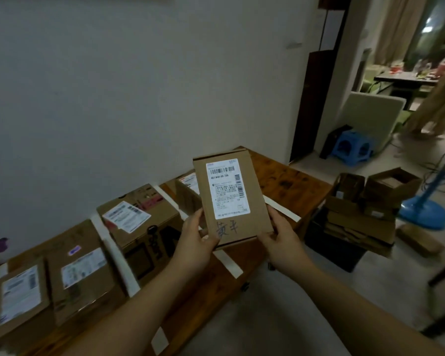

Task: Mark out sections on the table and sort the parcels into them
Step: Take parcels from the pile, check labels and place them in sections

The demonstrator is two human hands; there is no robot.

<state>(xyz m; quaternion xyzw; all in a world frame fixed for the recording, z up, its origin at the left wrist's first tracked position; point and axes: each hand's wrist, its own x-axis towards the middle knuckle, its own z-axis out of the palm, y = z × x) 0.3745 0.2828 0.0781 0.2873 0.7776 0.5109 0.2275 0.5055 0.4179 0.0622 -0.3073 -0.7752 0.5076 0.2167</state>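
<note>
I hold a flat brown cardboard parcel (pixel 230 199) upright above the wooden table (pixel 288 181), its white shipping label and handwritten characters facing me. My left hand (pixel 194 241) grips its lower left edge and my right hand (pixel 284 238) grips its lower right corner. Strips of white tape (pixel 118 255) run across the table and divide it into sections. Two labelled parcels (pixel 82 276) lie in the left section, a larger box (pixel 141 222) stands in the middle one, and another box (pixel 188 188) sits behind the held parcel.
A stack of open cardboard boxes (pixel 365 209) sits on a black crate on the floor to the right of the table. A blue fan base (pixel 421 211), a blue stool (pixel 352 147) and a chair (pixel 373 116) stand beyond. The white wall runs behind the table.
</note>
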